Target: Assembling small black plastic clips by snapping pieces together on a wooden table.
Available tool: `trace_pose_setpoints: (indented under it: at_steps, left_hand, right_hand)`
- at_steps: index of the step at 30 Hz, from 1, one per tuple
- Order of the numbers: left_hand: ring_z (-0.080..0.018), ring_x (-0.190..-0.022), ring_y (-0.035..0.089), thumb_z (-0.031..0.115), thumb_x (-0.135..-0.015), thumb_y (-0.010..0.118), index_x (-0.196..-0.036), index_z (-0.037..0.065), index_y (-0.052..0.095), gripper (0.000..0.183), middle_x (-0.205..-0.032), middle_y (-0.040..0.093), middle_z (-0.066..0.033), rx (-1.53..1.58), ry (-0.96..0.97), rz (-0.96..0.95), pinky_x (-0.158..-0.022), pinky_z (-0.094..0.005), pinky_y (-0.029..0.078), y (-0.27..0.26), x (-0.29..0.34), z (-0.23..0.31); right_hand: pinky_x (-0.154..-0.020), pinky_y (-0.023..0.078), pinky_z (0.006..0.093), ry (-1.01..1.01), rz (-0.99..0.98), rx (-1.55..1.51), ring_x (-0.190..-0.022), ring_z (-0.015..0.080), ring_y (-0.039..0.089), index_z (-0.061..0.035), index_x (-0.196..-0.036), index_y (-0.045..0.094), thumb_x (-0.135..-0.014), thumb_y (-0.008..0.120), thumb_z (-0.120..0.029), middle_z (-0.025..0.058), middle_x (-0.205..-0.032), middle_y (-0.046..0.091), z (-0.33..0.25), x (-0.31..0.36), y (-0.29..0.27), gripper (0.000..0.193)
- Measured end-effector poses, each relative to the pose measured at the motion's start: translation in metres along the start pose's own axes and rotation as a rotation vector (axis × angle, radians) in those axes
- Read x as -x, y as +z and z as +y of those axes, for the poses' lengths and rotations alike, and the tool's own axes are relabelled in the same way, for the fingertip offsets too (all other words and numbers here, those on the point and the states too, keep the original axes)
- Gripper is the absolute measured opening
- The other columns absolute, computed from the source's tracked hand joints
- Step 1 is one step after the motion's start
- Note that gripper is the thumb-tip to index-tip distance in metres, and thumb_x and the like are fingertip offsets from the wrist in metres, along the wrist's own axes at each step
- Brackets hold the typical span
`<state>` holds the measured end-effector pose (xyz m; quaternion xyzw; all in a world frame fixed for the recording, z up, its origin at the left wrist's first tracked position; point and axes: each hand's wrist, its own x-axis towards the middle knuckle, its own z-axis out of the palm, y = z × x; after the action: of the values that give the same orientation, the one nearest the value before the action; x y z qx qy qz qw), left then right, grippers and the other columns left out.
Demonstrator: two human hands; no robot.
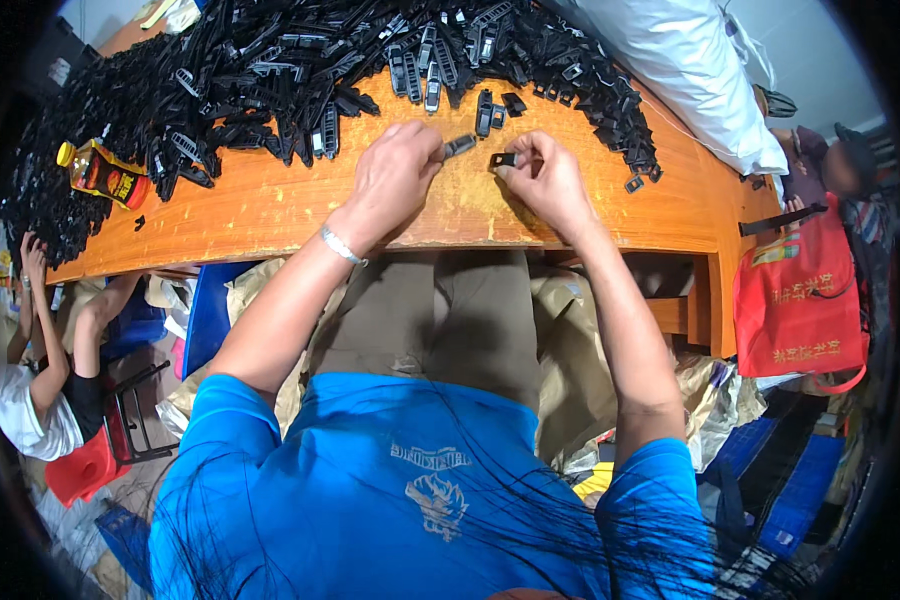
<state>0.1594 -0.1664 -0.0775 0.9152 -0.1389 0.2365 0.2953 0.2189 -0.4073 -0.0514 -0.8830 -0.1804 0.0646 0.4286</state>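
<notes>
Near the table's front edge, my left hand [395, 172] pinches one end of a narrow dark grey plastic part [460, 146], which points to the right. My right hand [550, 182] grips a small black plastic piece [503, 160] with a square hole between thumb and fingers. A short gap separates the two pieces. Just beyond them a black part [485, 112] with a square opening lies on the wood, beside a small black scrap-like piece [513, 103]. Farther back is a large heap of black plastic parts [300, 60], several with grey ribbed faces.
The orange wooden table [300, 210] curves around me. A bottle with a yellow cap [105, 172] lies at the left, against the heap. A big white sack [690, 75] rests at the back right. A red bag [805, 290] hangs off the right side. Another person [45, 390] sits at the far left.
</notes>
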Motion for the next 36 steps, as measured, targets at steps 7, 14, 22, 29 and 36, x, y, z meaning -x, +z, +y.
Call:
trace_pose_setpoints:
  at_steps: [7,14,22,29,36]
  left_hand:
    - [-0.0371,-0.097,0.066,0.004,-0.084,0.080,-0.100,0.003,0.072,0.018,-0.098,0.069,-0.0145,0.090,0.003,0.020,-0.085,-0.0457,0.053,-0.019,0.025,0.002]
    - [-0.0357,-0.098,0.064,0.007,-0.085,0.081,-0.099,0.004,0.074,0.016,-0.098,0.067,-0.0133,0.074,-0.073,-0.025,-0.086,-0.0455,0.052,-0.017,0.028,0.000]
    - [-0.0355,-0.097,0.063,0.007,-0.085,0.080,-0.098,0.003,0.074,0.015,-0.096,0.065,-0.0132,0.081,-0.089,-0.041,-0.085,-0.0454,0.051,-0.016,0.025,-0.002]
    - [-0.0353,-0.097,0.062,0.008,-0.085,0.080,-0.098,0.003,0.074,0.015,-0.095,0.065,-0.0130,0.098,-0.075,-0.033,-0.084,-0.0450,0.050,-0.014,0.025,-0.006]
    - [-0.0366,-0.096,0.063,0.007,-0.085,0.080,-0.097,0.002,0.073,0.015,-0.094,0.064,-0.0139,0.091,-0.048,-0.007,-0.085,-0.0448,0.051,-0.011,0.022,-0.002]
  right_hand:
    - [-0.080,0.058,0.0494,-0.276,0.075,0.433,-0.089,0.0428,0.072,-0.0012,-0.102,0.072,-0.085,0.080,-0.011,0.0208,-0.100,0.071,-0.001,0.022,0.013,0.022]
    - [-0.083,0.057,0.0440,-0.326,0.052,0.254,-0.094,0.0366,0.072,-0.0050,-0.106,0.080,-0.084,0.086,-0.014,0.0158,-0.101,0.072,-0.017,0.009,0.014,0.024]
    - [-0.082,0.057,0.0438,-0.319,-0.014,0.174,-0.093,0.0353,0.072,-0.0055,-0.106,0.081,-0.085,0.086,-0.013,0.0140,-0.100,0.072,0.005,-0.003,0.022,0.023]
    - [-0.081,0.057,0.0441,-0.411,0.005,0.205,-0.092,0.0360,0.072,-0.0061,-0.106,0.081,-0.085,0.086,-0.013,0.0135,-0.098,0.071,0.002,-0.007,0.025,0.023]
    - [-0.076,0.057,0.0456,-0.489,0.003,0.247,-0.087,0.0362,0.071,-0.0063,-0.101,0.080,-0.085,0.084,-0.015,0.0120,-0.097,0.070,-0.006,-0.008,0.026,0.019]
